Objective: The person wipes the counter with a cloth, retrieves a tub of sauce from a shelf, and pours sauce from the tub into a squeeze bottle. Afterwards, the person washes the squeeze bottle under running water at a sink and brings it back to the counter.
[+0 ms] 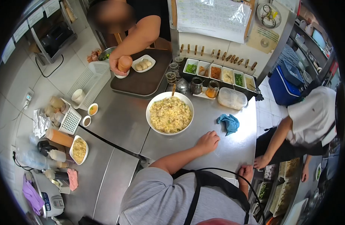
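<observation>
My left hand [208, 142] rests on the steel counter [172, 150] with its fingers curled in and nothing visible in them. In front of it stands a large white bowl [148, 119] of fried rice [170, 114], with a wooden handle [174, 89] sticking out at the far rim. A crumpled blue cloth [228, 124] lies a little beyond my left hand, to its right. My right hand [246, 173] is at the counter's right front edge, its fingers curled; whatever they may hold is hidden.
Across the counter a person's hand [116, 66] holds an orange-brown bottle [125, 63] over a brown tray [142, 84]. Topping containers [215, 72] and jars [212, 89] line the back. Another person [311, 116] stands close on the right. Bottles [60, 137] crowd the left.
</observation>
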